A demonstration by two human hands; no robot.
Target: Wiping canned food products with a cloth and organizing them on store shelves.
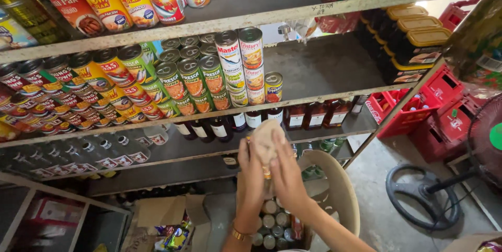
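Note:
Both my hands are raised in front of a metal shelf rack (314,98). My left hand (250,176) and my right hand (286,174) together hold a crumpled beige cloth (265,141) wrapped over something small; what is under it is hidden. Directly below my arms a cardboard box (277,220) holds several tins seen from the top. Stacked tins (246,69) stand on the shelf just above and left of the cloth, with a lone short tin (273,87) at their right.
Rows of tins (104,82) fill the left of the shelves, dark bottles (314,116) and clear bottles (104,150) lower down. A beige plastic chair (340,189) stands under my hands. Red crates (418,105) and a floor fan's base (423,194) stand at right.

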